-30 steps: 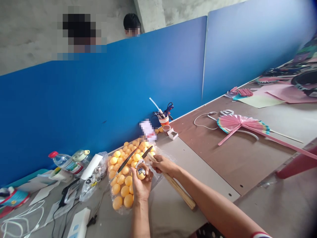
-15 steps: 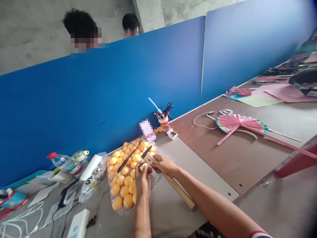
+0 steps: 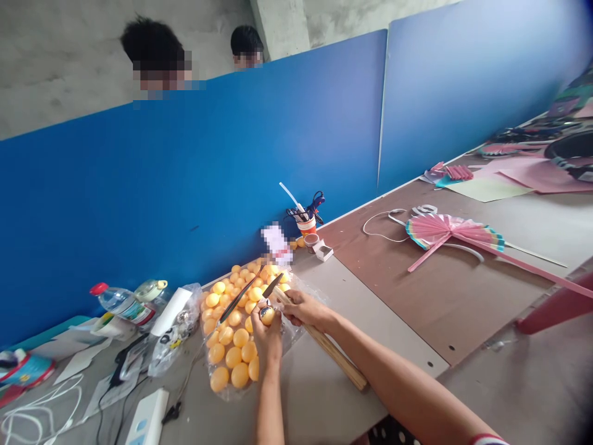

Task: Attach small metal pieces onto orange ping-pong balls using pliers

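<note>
My left hand (image 3: 267, 337) is closed around a small round ball (image 3: 267, 315) with a shiny, partly dark surface. Just to its right, my right hand (image 3: 301, 308) grips a bundle of pale wooden sticks (image 3: 336, 358), which slants down toward the lower right. A dark blade (image 3: 273, 285) points up and left from beside the right fingers; whether it is fixed to the sticks cannot be made out. Behind and left of both hands lies a clear plastic bag of orange balls (image 3: 239, 338), with a dark, thin tool (image 3: 238, 301) resting across it.
Bottles (image 3: 123, 304), a plastic bag (image 3: 169, 346), cables and a white power strip (image 3: 148, 420) lie left. A cup of tools (image 3: 306, 224) stands by the blue partition (image 3: 231, 154). Pink folded fans (image 3: 449, 232) lie right. Two people's heads show beyond the partition.
The ball in my left hand has turned, showing more of its shiny side. My right hand keeps its hold on the sticks, and the view has shifted very slightly.
</note>
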Demonstrator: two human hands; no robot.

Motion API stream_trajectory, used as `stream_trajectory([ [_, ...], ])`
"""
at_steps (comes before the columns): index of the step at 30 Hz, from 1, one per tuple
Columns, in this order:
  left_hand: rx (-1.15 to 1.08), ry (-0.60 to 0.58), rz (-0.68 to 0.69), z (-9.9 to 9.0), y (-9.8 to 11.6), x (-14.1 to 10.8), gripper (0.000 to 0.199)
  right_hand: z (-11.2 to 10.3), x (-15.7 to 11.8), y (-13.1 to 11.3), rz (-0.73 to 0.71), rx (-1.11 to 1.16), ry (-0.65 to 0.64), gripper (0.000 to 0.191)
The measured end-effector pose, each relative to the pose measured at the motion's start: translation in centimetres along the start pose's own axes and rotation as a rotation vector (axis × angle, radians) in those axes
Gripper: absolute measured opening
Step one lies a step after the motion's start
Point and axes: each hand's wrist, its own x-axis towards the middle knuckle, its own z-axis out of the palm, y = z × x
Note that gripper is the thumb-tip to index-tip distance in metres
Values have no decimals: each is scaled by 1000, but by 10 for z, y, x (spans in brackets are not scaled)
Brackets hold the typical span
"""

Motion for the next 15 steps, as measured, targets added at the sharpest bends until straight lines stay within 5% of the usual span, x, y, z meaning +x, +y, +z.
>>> stream_trajectory([
  [6,-100,33,-97,1,9,0,45,2,-6,-1,-67,-120,-76,20],
  [15,-31,118,-15,-3,-1,5,46,2,-8,-2,-98,-244,-107,17],
])
